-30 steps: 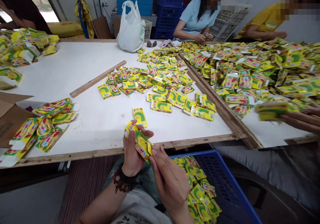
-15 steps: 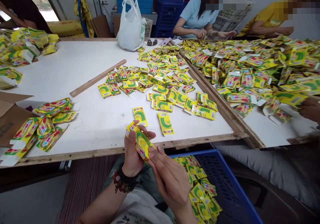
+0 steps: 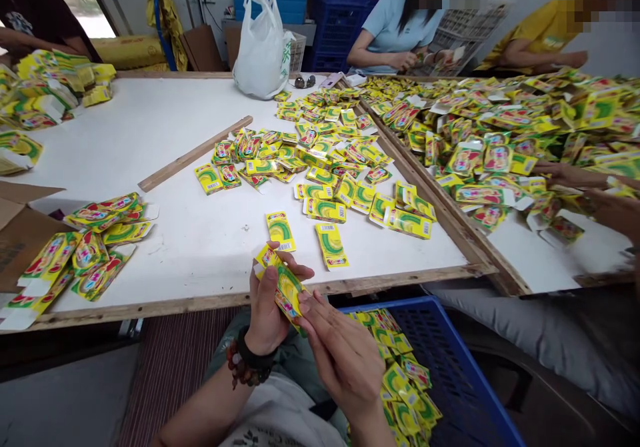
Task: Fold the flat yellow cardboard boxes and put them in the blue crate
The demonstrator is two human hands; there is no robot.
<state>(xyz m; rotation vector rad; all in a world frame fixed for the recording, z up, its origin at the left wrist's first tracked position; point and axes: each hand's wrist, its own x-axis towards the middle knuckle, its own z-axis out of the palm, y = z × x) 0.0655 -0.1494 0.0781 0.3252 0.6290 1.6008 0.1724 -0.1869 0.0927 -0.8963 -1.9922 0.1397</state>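
Observation:
Just in front of the table edge, a small yellow-green carton (image 3: pixel 286 286) is held tilted between both hands. My left hand (image 3: pixel 267 307), with dark beads at its wrist, grips the carton's upper end with the thumb on its face. Fingers of my right hand (image 3: pixel 343 350) are closed on its lower end. Two similar cartons lie on the table just beyond, a left one (image 3: pixel 281 230) and a right one (image 3: pixel 331 246). Below my right hand, a blue crate (image 3: pixel 465 374) contains many more flat-lying cartons (image 3: pixel 403 387).
Loose cartons (image 3: pixel 310 154) spread over the white table (image 3: pixel 200 234), with a wooden strip (image 3: pixel 195 154) beside them. An open cardboard box (image 3: pixel 23 240) is at left. A wooden divider (image 3: pixel 425 187) borders a larger heap (image 3: pixel 500 134). A plastic bag (image 3: pixel 263 47) stands behind; co-workers sit around.
Both hands and the carton stay nearly in place, shifting only slightly. At the right edge, a co-worker's hands have moved into the heap, and the person in light blue has lifted their hands.

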